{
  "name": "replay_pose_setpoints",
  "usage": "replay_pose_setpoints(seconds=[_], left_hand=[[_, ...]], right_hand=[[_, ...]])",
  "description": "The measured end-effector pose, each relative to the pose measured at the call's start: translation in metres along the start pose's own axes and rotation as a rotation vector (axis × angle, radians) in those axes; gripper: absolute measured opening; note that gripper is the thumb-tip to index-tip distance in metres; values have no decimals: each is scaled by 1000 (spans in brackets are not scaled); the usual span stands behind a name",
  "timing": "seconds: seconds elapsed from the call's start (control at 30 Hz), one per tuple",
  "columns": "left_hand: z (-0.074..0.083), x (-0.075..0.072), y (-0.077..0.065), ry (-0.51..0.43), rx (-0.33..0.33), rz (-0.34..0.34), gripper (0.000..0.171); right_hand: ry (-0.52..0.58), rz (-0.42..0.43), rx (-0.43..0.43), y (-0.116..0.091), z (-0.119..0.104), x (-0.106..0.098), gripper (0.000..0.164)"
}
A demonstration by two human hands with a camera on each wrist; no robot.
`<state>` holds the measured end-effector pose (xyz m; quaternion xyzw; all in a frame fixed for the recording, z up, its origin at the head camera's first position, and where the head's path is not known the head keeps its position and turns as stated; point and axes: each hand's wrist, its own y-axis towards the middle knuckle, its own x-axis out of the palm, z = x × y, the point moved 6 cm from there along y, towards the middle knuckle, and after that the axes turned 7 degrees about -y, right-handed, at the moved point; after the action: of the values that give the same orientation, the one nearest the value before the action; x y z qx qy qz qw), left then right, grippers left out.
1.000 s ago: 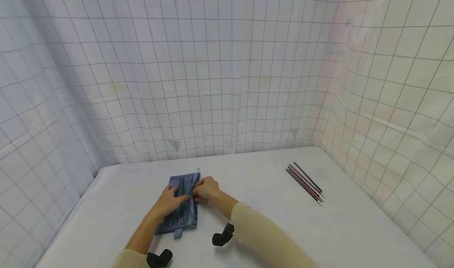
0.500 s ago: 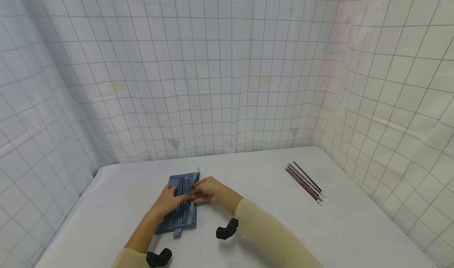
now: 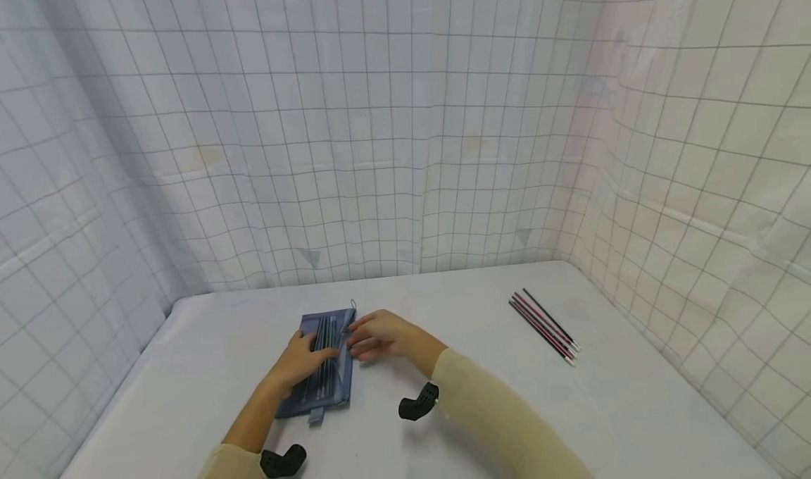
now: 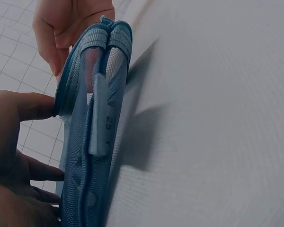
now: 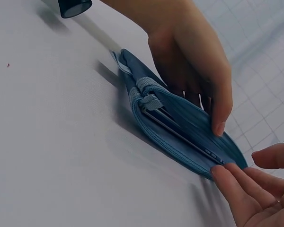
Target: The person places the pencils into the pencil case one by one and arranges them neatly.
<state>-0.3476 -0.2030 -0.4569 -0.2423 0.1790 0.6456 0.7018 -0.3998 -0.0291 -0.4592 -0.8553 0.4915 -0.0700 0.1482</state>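
Observation:
A blue mesh zip pouch (image 3: pixel 336 393) lies on the white table, left of centre in the head view. My left hand (image 3: pixel 303 361) rests over it with fingers spread, its thumb along the right edge. That edge gapes unzipped in the right wrist view, where a slim dark pencil-like stick (image 5: pixel 180 134) shows inside. Several thin sticks also show through the mesh. At the gap is my right hand (image 3: pixel 383 336); its fingertips touch the zip edge (image 5: pixel 199 171) in the right wrist view, and its thumb stands apart. Part of the left palm is hidden.
Several dark and red pencils (image 3: pixel 545 326) with pale ends lie side by side at the table's right. A white gridded curtain (image 3: pixel 393 148) surrounds the table (image 3: pixel 456 310) at the back and sides. Black wrist devices (image 3: pixel 418 403) hang under the sleeves.
My right hand has drawn slightly right from the pouch's edge, and its fingers have loosened from their earlier pinch there. The left hand and the pouch stay almost in place.

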Motion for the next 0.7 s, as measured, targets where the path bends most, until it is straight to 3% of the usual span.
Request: replay_pose_setpoints(seconds=[0.7], left_hand=[[2, 0, -1, 33, 15, 19, 85]], right_hand=[[-72, 43, -18, -18, -5, -35, 39]])
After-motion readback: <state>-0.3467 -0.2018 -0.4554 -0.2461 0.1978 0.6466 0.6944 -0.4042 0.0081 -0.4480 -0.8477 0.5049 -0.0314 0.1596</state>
